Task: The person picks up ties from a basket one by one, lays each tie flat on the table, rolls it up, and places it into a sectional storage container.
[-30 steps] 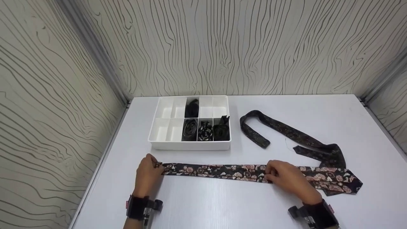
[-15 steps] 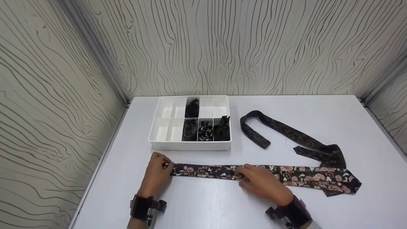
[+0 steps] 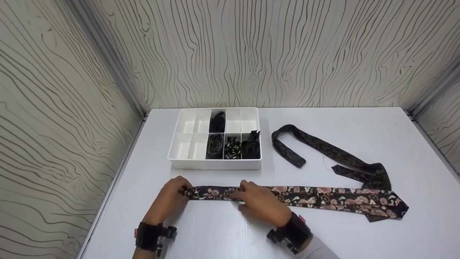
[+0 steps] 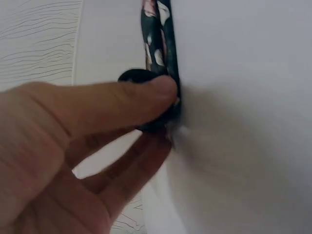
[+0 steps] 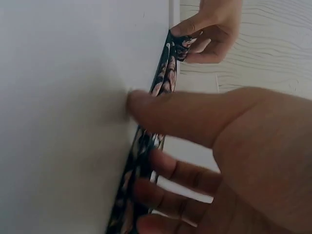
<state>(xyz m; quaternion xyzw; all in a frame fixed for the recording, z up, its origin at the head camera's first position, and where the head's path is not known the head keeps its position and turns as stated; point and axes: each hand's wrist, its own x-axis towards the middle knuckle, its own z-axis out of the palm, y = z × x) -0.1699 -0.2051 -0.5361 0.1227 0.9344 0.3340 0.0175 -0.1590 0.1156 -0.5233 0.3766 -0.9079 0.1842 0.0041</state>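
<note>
- as we look down from the head, our left hand (image 3: 171,196) pinches the rolled end (image 3: 190,194) of the flowered tie (image 3: 305,197), which lies on the table (image 3: 222,230) before the box (image 3: 215,164), our right hand (image 3: 264,203) touching it.
- at the left wrist, our grip is narrow on that rolled end.
- at the right wrist, our right hand is loosely spread over the flowered tie.

One left hand (image 3: 171,196) and one right hand (image 3: 265,204) are seen at lower centre; one floral tie (image 3: 337,198) and one darker tie (image 3: 325,146) are laid out toward the right; four rolled ties (image 3: 215,146) are held in one white box (image 3: 215,164) (ten compartments (image 3: 183,148)) near the centre.
</note>
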